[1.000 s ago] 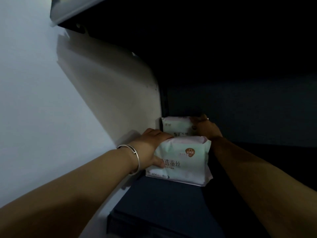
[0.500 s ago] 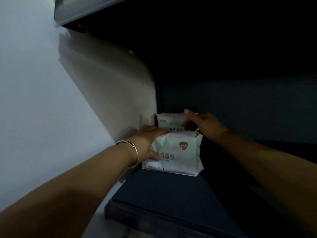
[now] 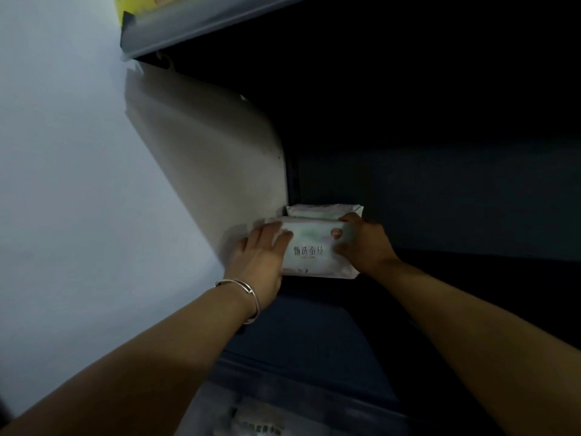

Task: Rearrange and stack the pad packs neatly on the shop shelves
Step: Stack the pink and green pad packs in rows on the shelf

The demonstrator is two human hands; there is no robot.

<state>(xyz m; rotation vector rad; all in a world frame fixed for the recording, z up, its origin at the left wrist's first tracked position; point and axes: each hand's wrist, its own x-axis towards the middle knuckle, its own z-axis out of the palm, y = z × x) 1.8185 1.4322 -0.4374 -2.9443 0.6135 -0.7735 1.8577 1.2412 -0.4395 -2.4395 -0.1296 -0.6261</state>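
Front pad pack now held from both sides: left hand flat on its left end with the grip relaxed, right hand, moved off the rear pack, curled round its right end. Pack sits on dark shelf at side panel, touching rear pack; squaring-up looks nearly done

Front soft plastic pad pack is pale white-green w/ dark letters & a small orange-pink round mark. Back soft pad pack looks white. Flat shelf board is dark blue. Thin metal wrist bangle is silver. Side wall panel is white-grey.
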